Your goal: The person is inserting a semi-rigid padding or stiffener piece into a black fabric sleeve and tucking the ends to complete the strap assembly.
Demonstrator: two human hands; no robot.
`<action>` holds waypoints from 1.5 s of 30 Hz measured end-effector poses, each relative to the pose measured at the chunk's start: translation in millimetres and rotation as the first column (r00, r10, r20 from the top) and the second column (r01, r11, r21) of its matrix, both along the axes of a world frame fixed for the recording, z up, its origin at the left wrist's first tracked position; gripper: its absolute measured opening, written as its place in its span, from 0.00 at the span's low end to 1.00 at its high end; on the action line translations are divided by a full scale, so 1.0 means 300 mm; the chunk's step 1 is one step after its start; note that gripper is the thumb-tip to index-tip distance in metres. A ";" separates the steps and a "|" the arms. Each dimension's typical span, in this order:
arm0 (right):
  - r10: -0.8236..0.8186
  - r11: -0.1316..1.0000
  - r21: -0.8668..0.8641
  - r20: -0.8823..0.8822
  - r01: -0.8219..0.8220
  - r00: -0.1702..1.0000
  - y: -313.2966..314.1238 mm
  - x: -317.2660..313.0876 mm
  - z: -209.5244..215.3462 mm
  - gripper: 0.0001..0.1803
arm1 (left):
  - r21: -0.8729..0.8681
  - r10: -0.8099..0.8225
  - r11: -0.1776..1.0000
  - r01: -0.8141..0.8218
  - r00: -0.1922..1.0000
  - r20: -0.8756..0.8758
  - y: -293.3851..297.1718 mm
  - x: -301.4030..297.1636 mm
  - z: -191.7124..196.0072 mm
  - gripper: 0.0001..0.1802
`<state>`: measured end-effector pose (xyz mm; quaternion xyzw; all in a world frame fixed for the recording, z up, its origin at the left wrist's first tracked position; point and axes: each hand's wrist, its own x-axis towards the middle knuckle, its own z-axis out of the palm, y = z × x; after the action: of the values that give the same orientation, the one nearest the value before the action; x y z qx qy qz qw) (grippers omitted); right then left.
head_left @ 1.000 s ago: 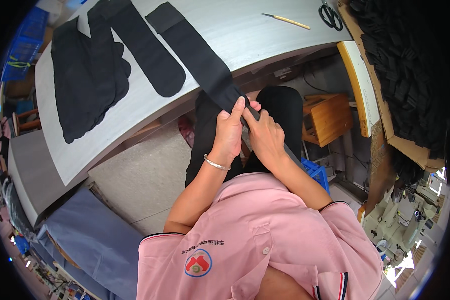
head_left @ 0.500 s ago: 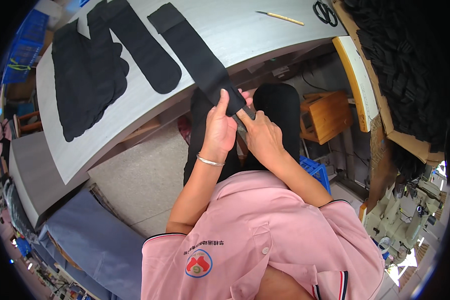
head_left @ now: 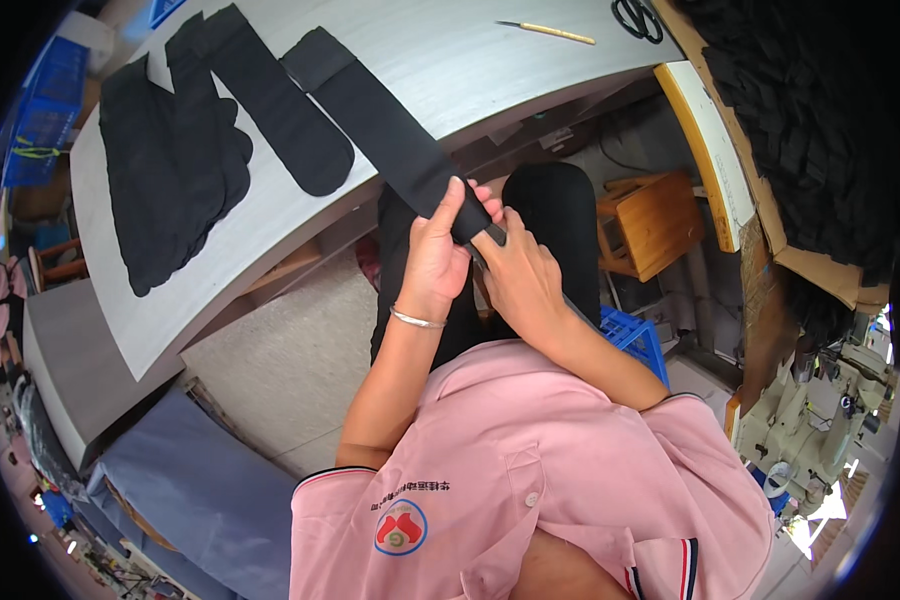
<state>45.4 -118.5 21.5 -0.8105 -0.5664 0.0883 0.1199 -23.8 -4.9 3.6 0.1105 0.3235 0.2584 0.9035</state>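
Now hands [head_left: 480, 265] higher, black strip [head_left: 390, 130] gripped

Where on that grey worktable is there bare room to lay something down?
The table is bare from the long black strip across to the pencil and scissors. A strip of the near edge below the black stack is free too. The left end is crowded with fabric. Both the left hand and right hand hold the strip's end.

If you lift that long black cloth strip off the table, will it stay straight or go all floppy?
Probably floppy: the black strip already bends over the table edge down to the left hand and right hand. It looks thin and flat, so likely light. It seems matte fabric, so it probably won't slip or roll.
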 end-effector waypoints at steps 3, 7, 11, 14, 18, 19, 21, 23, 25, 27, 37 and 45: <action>-0.042 0.995 0.093 0.144 0.029 0.989 -0.032 -0.017 -0.005 0.25 | 0.026 0.001 1.000 -0.001 1.000 0.004 -0.003 0.000 -0.012 0.17; -0.061 0.996 -0.052 0.200 0.073 0.978 0.015 -0.022 -0.023 0.23 | 0.050 -0.008 0.999 0.007 1.000 0.023 -0.012 -0.004 -0.044 0.16; -0.046 0.974 -0.214 0.108 0.068 0.993 0.152 -0.004 -0.089 0.19 | 0.103 -0.035 0.994 0.033 0.999 0.021 0.001 0.007 -0.044 0.17; -0.010 0.996 -0.085 0.073 0.016 0.997 0.116 0.016 -0.075 0.23 | 0.061 -0.032 0.998 0.029 0.999 0.038 0.002 -0.007 -0.048 0.19; -0.015 0.999 0.039 0.246 0.006 0.969 0.021 -0.018 0.010 0.27 | 0.029 -0.024 0.999 0.023 0.999 0.045 0.007 -0.016 -0.030 0.19; -0.028 0.999 -0.014 0.251 0.032 0.968 0.007 -0.022 0.006 0.29 | 0.058 -0.048 0.997 0.047 0.999 0.025 -0.001 -0.016 -0.029 0.19; -0.041 0.996 -0.065 0.256 0.060 0.966 0.018 -0.023 -0.013 0.31 | 0.148 -0.036 0.988 0.032 0.999 0.024 -0.022 -0.003 -0.040 0.19; -0.090 0.996 0.023 0.269 0.087 0.959 0.085 -0.016 -0.050 0.30 | 0.210 -0.063 0.976 0.054 0.997 0.036 -0.027 -0.001 -0.040 0.18; -0.110 0.994 0.005 0.248 0.112 0.962 0.124 -0.017 -0.104 0.31 | 0.193 -0.076 0.979 0.068 0.996 0.036 -0.016 -0.003 -0.042 0.18; -0.118 0.992 -0.019 0.228 0.126 0.967 0.128 -0.015 -0.117 0.31 | 0.172 -0.078 0.983 0.070 0.996 0.036 -0.011 -0.013 -0.047 0.19; -0.059 0.998 0.020 0.276 0.056 0.959 0.107 -0.004 -0.052 0.12 | 0.183 0.059 0.981 -0.058 0.998 0.001 -0.048 0.032 -0.042 0.17; 0.001 0.999 0.036 0.175 -0.007 0.985 0.047 0.009 -0.009 0.37 | 0.107 0.035 0.994 -0.035 0.999 0.000 -0.011 0.017 -0.034 0.21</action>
<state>48.2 -104.5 18.8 -0.8118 -0.5778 0.0065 0.0843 -18.8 -8.3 -6.6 0.1536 0.3119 0.2910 0.8913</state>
